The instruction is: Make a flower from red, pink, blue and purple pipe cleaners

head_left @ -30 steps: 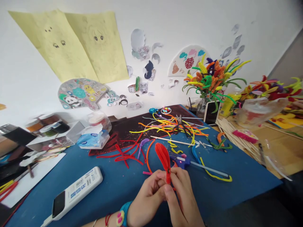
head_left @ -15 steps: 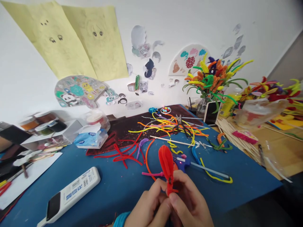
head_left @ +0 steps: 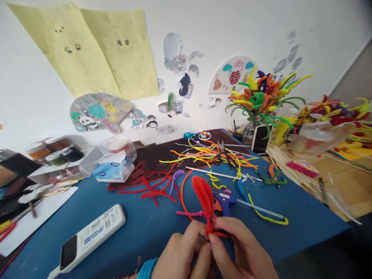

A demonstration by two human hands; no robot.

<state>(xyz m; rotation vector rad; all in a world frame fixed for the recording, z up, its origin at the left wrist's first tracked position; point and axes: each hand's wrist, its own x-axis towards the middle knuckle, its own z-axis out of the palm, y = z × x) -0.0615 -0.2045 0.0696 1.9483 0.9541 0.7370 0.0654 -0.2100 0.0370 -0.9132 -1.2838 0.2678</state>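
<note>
A red pipe-cleaner petal [head_left: 202,193], made of looped fuzzy stems, stands upright and leans a little left. My left hand [head_left: 183,252] pinches the twisted base of it from the left. From the right, thumb and fingers of my right hand [head_left: 238,248] close on the same base, where a short red end sticks out to the right. Just beyond the hands lie a blue glue gun [head_left: 225,199] with a clear glue stick and a pink pipe cleaner [head_left: 187,213]. Loose red pipe cleaners [head_left: 154,190] lie to the left of the petal.
Yellow and orange pipe cleaners [head_left: 200,155] lie under black-handled scissors [head_left: 225,157] at the back. A white handheld device [head_left: 93,236] and a tissue pack [head_left: 113,168] are on the left. A vase of pipe-cleaner flowers [head_left: 261,97] and a phone [head_left: 261,139] stand back right.
My right hand has shifted slightly right and its fingers have spread outward from the base. The red petal leans further left, and more of the short red end shows on the right.
</note>
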